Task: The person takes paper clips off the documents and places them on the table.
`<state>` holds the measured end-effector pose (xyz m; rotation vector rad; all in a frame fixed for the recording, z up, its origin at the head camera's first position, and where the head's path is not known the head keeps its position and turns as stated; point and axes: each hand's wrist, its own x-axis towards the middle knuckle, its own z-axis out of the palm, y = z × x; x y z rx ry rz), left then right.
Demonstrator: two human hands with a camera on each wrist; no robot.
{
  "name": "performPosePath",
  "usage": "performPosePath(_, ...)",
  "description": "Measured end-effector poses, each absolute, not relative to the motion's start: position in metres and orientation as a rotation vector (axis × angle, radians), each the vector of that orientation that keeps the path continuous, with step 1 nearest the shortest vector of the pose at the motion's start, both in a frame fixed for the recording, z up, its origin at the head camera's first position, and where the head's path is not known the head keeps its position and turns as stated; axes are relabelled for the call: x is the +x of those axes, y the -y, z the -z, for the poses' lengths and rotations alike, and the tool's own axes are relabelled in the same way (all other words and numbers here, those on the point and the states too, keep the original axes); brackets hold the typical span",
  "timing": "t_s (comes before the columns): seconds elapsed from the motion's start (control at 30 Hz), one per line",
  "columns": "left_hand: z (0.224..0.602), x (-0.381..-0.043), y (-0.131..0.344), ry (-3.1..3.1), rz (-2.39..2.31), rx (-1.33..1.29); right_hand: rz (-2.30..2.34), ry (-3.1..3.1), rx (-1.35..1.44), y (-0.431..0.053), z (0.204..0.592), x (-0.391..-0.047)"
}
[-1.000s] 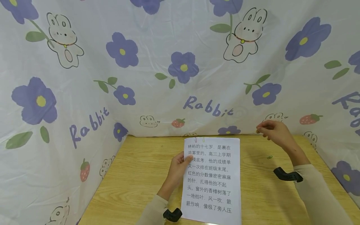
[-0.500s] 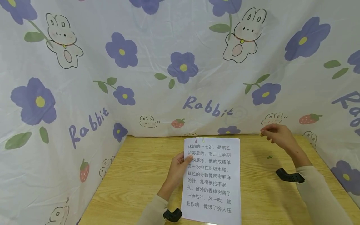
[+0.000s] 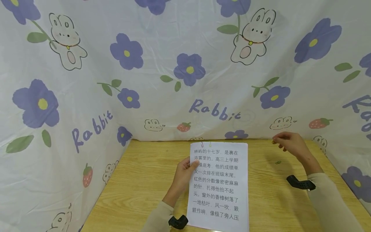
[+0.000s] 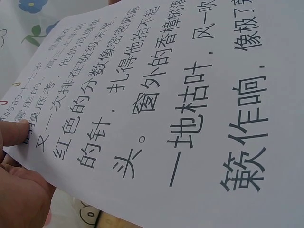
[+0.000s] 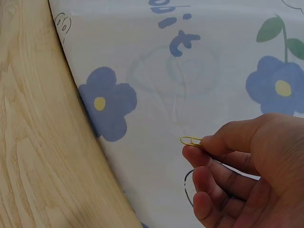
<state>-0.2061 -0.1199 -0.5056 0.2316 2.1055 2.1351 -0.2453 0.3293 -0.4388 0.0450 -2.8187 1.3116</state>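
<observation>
My left hand (image 3: 183, 172) grips the left edge of a printed sheet of paper (image 3: 218, 183), thumb on the front and fingers behind it. At the sheet's top edge sit a pink paper clip (image 3: 202, 144) and a light green paper clip (image 3: 210, 144). Between thumb and fingertips my right hand (image 3: 291, 143) pinches a yellow paper clip (image 5: 191, 141), held out over the back right of the table. Below that hand, a green paper clip (image 3: 278, 162) lies on the wood. Whether the paper is one sheet or several, I cannot tell.
The wooden table (image 3: 139, 180) meets a white curtain (image 3: 156, 96) printed with rabbits and purple flowers at the back and both sides. A black strap (image 3: 301, 182) crosses the right sleeve, another strap (image 3: 178, 222) the left.
My right hand has moved a little to the right and down with the yellow paper clip still pinched. The left hand and the paper have stayed in place.
</observation>
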Motion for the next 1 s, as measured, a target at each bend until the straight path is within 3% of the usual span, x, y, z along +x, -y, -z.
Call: performPosePath(1.0, 0.508, -0.206, 0.122, -2.097, -2.140, 0.240, -1.461, 2.827, -0.026, -0.340, 0.486, -0.247)
